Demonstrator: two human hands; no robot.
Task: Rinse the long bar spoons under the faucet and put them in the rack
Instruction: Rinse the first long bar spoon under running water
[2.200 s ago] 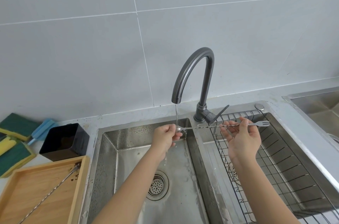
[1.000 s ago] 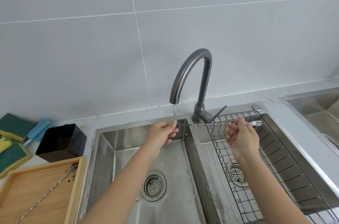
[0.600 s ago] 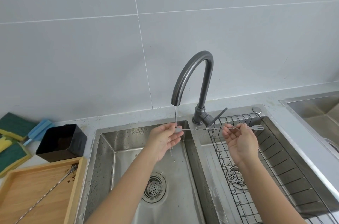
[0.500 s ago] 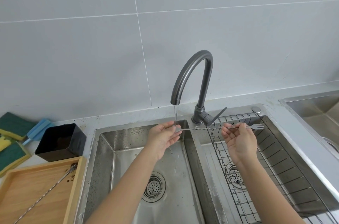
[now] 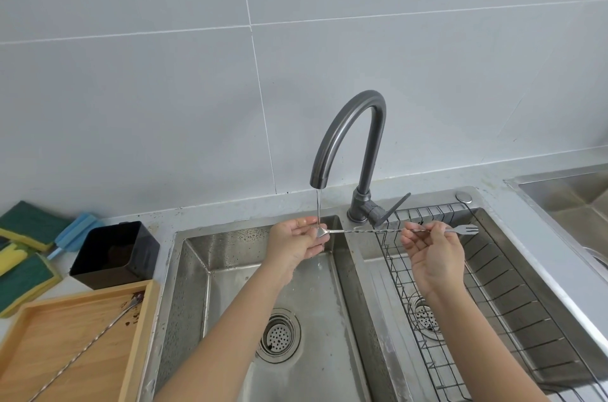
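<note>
I watched the steel double sink (image 5: 197, 256) fill the lower frame, and over the last two seconds little in it changed beyond a small shift of my view. The wire rack (image 5: 513, 289) sat in the basin right of the faucet (image 5: 348, 138), and I saw no spoons in it. The wooden tray (image 5: 82, 332) lay on the bench (image 5: 164, 227) well left of the faucet, beside a black container (image 5: 115, 253) and sponges (image 5: 26, 270).

Two seconds earlier the left hand (image 5: 296, 243) had already cupped the bowl end under the water stream (image 5: 318, 204), just below the faucet's spout. Since then its fingers (image 5: 304, 223) had worked around the bowl, a rubbing motion by my reading, and here they were closed lightly on it with the stream landing right there. The right hand (image 5: 434, 253), to the right of the faucet's base and above the rack, had stayed put, its fingers (image 5: 413, 234) pinching the twisted shaft short of the forked tip.

The bar spoon (image 5: 368, 230) itself hung level across the front of the faucet, bowl in the water, fork end over the rack. I judged the rinse of this one nearly finished, and the rack lay directly under the holding hand, so the drop-off should be short.

A second bar spoon (image 5: 88, 349) lay slantwise on the tray with dark specks by its tip, unwashed, so I reckoned the job about half done.
</note>
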